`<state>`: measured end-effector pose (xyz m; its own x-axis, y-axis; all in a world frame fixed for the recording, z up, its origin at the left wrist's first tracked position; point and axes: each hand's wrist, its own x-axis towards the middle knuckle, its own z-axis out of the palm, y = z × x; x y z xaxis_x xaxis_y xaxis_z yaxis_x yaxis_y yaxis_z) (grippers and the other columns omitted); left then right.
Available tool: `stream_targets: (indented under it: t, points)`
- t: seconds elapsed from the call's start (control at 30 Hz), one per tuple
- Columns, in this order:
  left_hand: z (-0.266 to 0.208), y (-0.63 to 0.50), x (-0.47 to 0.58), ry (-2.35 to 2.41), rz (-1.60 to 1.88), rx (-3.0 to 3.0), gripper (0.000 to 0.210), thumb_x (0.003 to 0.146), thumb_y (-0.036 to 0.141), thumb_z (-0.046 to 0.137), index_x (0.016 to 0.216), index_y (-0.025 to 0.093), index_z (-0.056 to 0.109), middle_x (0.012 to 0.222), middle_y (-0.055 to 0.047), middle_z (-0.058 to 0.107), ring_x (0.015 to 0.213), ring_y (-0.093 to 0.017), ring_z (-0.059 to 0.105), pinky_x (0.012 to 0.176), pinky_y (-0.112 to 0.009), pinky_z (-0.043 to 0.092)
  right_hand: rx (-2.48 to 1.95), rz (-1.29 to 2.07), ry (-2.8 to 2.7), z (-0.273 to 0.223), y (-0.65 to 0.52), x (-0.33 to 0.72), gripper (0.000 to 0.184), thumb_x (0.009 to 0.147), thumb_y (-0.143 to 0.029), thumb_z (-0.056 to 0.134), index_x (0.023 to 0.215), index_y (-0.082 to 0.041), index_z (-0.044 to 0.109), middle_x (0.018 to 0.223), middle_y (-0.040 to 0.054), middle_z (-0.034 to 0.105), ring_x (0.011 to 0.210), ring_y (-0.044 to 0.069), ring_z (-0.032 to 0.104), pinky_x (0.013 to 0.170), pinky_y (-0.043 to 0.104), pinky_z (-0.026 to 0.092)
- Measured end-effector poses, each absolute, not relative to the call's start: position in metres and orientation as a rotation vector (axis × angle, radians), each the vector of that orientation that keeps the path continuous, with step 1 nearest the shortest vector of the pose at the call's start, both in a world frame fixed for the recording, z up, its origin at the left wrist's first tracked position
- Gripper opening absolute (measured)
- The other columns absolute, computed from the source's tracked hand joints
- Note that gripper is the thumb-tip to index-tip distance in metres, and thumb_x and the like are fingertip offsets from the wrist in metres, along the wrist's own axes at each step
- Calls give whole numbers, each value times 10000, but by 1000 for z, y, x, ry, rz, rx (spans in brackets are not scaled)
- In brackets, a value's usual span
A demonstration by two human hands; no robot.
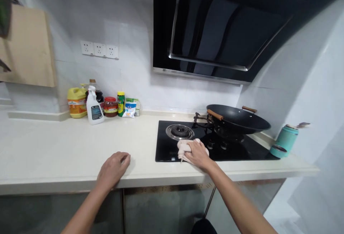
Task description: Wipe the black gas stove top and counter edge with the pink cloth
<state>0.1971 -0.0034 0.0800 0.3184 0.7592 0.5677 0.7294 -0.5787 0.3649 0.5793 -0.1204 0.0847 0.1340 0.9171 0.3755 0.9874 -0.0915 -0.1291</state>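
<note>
My right hand point(198, 153) presses a pale pink cloth point(184, 147) onto the black glass cooktop point(167, 152), near its front edge. The fingers curl over the cloth, which bunches beneath them. Just behind the cloth is the left burner point(180, 131), with no pan support over it. My left hand point(114, 167) rests on the white counter point(64, 148) to the left of the cooktop, its fingers curled in and nothing seen in them. A black wok point(239, 119) with wooden handles sits over the right burner, and a loose black pan support point(202, 120) stands beside it.
Along the back wall stand a white spray bottle point(94, 109), a yellow jug point(77, 103), a red-lidded jar point(110, 107), a green canister point(121, 104) and a small packet point(129, 109). A teal flask point(288, 139) is at the right end. The range hood point(215, 29) hangs low above.
</note>
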Motion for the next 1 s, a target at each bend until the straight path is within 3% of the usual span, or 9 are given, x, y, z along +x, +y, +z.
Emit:
stream_targets:
  t: [0.07, 0.27, 0.6, 1.0]
  points:
    - [79, -4, 196, 1398, 1122, 2530, 328, 910, 397, 440, 867, 224, 715, 951, -43, 770, 902, -214, 705, 817, -303, 507, -2227, -335, -1729, 83, -122, 590, 454, 933, -458, 505, 1298, -217, 625, 1425, 159, 552, 1367, 355, 400, 1094, 497, 267]
    - [74, 1, 196, 1385, 1200, 2536, 302, 918, 385, 460, 876, 227, 714, 937, -39, 775, 891, -216, 714, 823, -321, 513, -2336, -323, -1685, 85, -94, 591, 409, 947, -419, 444, 1238, -207, 639, 1206, 146, 665, 1147, 316, 579, 991, 417, 370]
    - [73, -2, 195, 1395, 1179, 2534, 290, 920, 405, 474, 877, 252, 716, 921, -15, 766, 872, -203, 715, 773, -305, 521, -2531, -264, -1366, 88, -32, 633, 402, 976, -301, 376, 1237, -105, 609, 1275, 229, 594, 1210, 353, 564, 987, 469, 405]
    - [48, 13, 193, 1327, 1338, 2611, 378, 944, 551, 479, 961, 274, 735, 959, -50, 779, 877, -243, 732, 811, -365, 574, -2683, -208, -1410, 91, 37, 712, 400, 999, -348, 377, 1315, -196, 568, 1311, 196, 574, 1225, 346, 569, 975, 461, 416]
